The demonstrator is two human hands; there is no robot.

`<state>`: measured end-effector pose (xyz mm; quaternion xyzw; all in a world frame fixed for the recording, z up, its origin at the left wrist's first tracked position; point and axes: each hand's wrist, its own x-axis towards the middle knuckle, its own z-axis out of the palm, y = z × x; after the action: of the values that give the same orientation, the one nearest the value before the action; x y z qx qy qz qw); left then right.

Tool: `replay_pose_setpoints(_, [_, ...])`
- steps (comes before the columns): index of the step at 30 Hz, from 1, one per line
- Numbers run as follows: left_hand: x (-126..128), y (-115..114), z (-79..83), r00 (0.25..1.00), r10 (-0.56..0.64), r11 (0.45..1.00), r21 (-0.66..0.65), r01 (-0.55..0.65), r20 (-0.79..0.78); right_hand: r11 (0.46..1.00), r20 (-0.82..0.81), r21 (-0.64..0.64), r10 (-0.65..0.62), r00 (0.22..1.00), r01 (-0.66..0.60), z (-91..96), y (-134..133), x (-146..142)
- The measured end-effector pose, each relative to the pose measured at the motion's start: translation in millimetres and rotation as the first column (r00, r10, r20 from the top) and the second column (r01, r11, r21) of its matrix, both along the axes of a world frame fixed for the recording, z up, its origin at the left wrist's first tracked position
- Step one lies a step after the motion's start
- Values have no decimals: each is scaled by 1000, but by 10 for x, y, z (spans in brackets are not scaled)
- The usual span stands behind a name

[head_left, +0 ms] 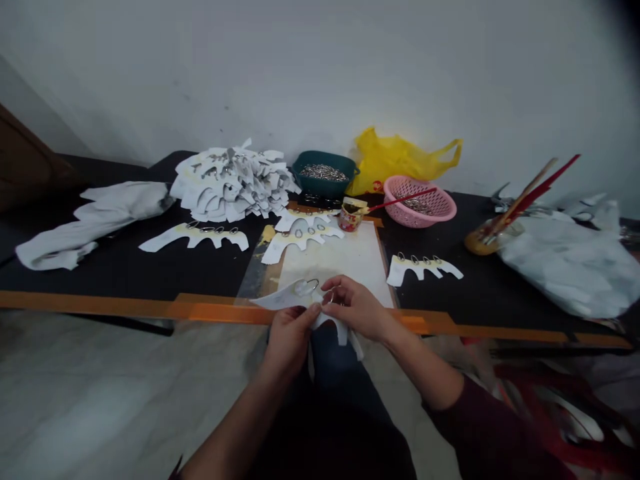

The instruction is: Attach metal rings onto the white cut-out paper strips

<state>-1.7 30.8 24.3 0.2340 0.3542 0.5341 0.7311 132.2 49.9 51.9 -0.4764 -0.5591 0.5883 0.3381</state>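
A white card cut-out (283,297) is pinched by the fingers (314,309) of the left hand (289,343) and right hand (357,308) at the worktop's front edge (100,300). Its metal ring (313,285) is thereby steadied

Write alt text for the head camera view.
The left hand and right hand hold a white cut-out with a metal ring at its edge, just past a black table with an orange edge. On the table lie a heap of similar cut-outs, three ringed cut-outs, a green tub of metal rings and a pink basket.
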Motion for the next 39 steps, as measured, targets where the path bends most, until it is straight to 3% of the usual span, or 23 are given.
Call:
replay_pose_setpoints(5, [-21, -13, -41, 994, 1, 982, -190, 19, 106, 981, -157, -196, -24, 987, -8, -36, 15, 31])
replay_pose_setpoints(11, [24, -49, -34, 990, 74, 968, -247, -42, 121, 993, -173, -113, 7, 985, -27, -121, 11, 42])
replay_pose_setpoints(14, [34, -88, -43, 990, 103, 971, -225, -78, 98, 996, -141, -88, -3, 990, -10, -149, 9, 35])
replay_pose_setpoints(20, [21, -139, -142, 995, 68, 996, -60, -63, 77, 998, -43, -5, -59, 997, 59, -149, -9, -35])
replay_pose_setpoints(27, [-6, -125, -81, 993, 120, 988, -97, -120, -2, 978, -272, -205, -23, 962, -35, -83, -13, 8])
replay_pose_setpoints(31, [-18, -115, -57, 996, 91, 988, -125, -88, 12, 997, -126, -83, -5, 992, -5, -116, -7, 31])
replay_pose_setpoints(35, [-43, -102, -63, 993, 40, 987, -156, -22, 114, 997, 16, -3, -72, 997, 72, -147, -25, 32])
replay_pose_setpoints(39, [-60, -82, -77, 993, 106, 983, -158, -96, 59, 999, -12, -23, 34, 999, -34, -94, -54, 22])
